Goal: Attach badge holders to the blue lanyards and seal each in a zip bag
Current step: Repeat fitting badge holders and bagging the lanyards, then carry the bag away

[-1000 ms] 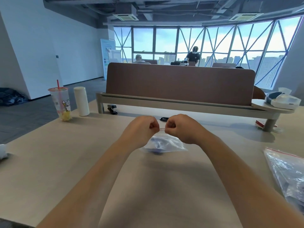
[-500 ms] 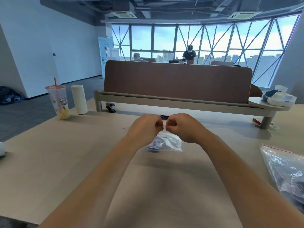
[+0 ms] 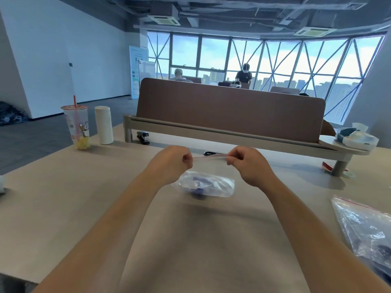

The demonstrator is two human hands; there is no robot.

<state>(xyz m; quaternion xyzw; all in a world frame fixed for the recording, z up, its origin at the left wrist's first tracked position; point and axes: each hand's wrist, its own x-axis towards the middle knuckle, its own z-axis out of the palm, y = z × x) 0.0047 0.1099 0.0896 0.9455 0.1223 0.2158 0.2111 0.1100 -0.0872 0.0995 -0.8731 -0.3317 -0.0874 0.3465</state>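
Two bare hands are held raised over the table (image 3: pixel 63 218), in front of the brown divider (image 3: pixel 228 108). The left hand (image 3: pixel 171 163) and the right hand (image 3: pixel 249 166) are each closed in a pinch on one end of the red-lined top strip of a zip bag (image 3: pixel 208 185), the strip being stretched taut between them. The bag's body is seen hanging below the strip, nearer the viewer than the divider; something blue (image 3: pixel 197 180), probably a coiled lanyard, is contained in it, though blur prevents any clip or badge holder from being made out. A second clear bag (image 3: pixel 364 225) is laid on the table, right of the divider and well apart from the hands. Left of the divider, a drink cup with a red straw (image 3: pixel 77 127) and a white cylinder (image 3: pixel 103 124) are stood just beside each other. A black stapler (image 3: pixel 143 137) is placed under the divider's left end.
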